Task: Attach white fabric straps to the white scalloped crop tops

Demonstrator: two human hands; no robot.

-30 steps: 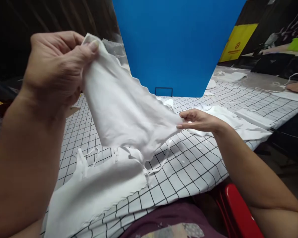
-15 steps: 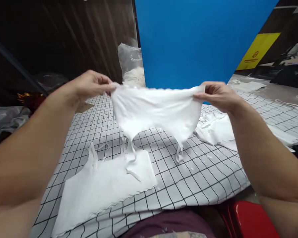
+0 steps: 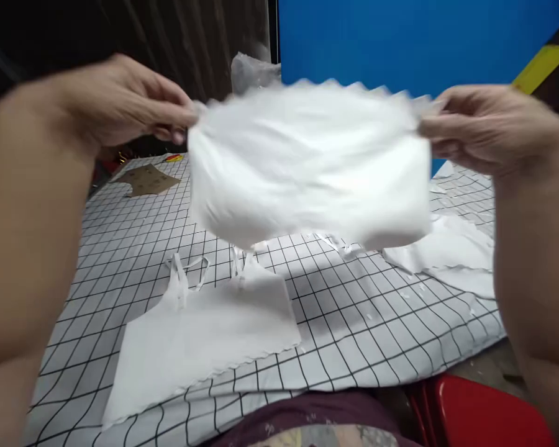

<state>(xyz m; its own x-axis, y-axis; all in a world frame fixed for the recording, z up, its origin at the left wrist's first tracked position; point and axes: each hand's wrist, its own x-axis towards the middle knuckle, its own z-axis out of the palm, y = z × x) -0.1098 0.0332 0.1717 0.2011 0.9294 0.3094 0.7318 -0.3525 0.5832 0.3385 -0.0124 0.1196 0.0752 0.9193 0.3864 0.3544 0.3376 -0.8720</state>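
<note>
A white camisole top [image 3: 307, 167] with a scalloped edge is stretched in the air between my two hands, upside down and a little blurred. My left hand [image 3: 140, 102] pinches one corner of the scalloped edge. At the opposite corner, my right hand [image 3: 479, 127] has the same edge between thumb and fingers. Thin straps hang below the fabric, partly hidden behind it. On the table underneath, a second white camisole [image 3: 205, 341] lies flat, its straps pointing away from me and its scalloped hem towards me.
A black-and-white checked cloth [image 3: 335, 354] covers the table. More white garments [image 3: 456, 248] lie at the right. A brown cardboard piece [image 3: 149, 180] is at the back left. A blue panel [image 3: 400, 43] stands behind, and a red stool [image 3: 484, 413] is at the lower right.
Both hands have risen and come closer to me, carrying the camisole up. The fabric has swung outward, with its straps now mostly behind it. The camisole on the table lies as before.
</note>
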